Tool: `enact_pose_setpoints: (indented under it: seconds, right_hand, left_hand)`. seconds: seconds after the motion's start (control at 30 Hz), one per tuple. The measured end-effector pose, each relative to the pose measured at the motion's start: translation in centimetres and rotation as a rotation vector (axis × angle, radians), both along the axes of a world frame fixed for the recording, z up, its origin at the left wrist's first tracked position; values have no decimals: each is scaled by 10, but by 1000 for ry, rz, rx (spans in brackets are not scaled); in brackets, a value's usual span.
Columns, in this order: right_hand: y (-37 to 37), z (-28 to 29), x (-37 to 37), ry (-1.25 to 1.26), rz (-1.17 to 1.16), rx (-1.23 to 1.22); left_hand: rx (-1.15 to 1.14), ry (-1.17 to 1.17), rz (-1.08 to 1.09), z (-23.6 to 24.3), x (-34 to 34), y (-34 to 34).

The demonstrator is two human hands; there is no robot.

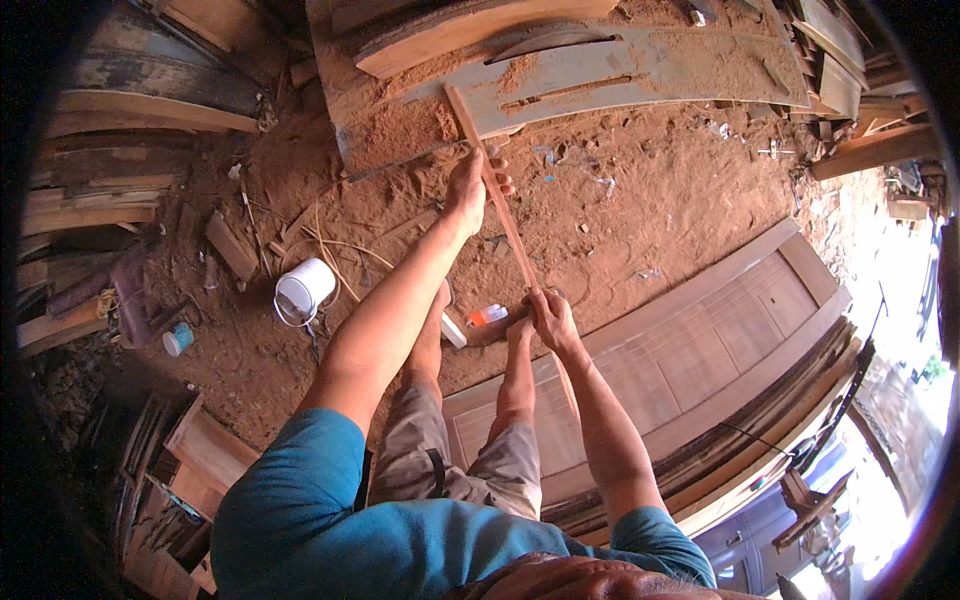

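A long, thin reddish wood strip (509,226) runs diagonally down the middle of the view, its far end at the near edge of a sawdust-covered work table (670,70). My left hand (471,188) is closed round the strip just below that table. Farther down the strip, my right hand (550,316) grips it too, and the strip carries on behind my right forearm. On the table lie a slotted plate with a curved dark piece and a thick wooden board (480,30).
Stacked planks (140,105) line the left and upper right. On the sawdust-strewn ground are a white bucket (305,285), a small teal container (178,340), an orange-and-white item (488,315) and hoses. A panelled wooden door (680,350) lies at the right, above more boards.
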State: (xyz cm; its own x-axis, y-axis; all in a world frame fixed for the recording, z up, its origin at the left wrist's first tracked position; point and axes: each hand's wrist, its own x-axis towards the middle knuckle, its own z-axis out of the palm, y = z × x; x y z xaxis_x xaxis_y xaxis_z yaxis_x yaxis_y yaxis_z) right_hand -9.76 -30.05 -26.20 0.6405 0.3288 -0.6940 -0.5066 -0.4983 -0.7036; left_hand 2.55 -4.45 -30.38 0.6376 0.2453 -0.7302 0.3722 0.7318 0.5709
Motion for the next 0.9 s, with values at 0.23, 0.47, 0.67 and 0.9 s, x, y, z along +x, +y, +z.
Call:
enact_pose_setpoints:
  seconds: [0.23, 0.47, 0.67, 0.9]
  right_hand:
    - [12, 9, 18, 182, -57, 23]
    - [16, -12, 24, 146, -130, 86]
    - [19, -14, 25, 149, -146, 31]
    - [35, -10, 50, 90, -128, 21]
  left_hand:
    - [-16, -149, 54, 2, 19, -17]
    - [32, -112, 53, 2, 42, -18]
    - [63, -55, 47, -11, 50, -16]
    - [128, -30, -2, 17, 28, -37]
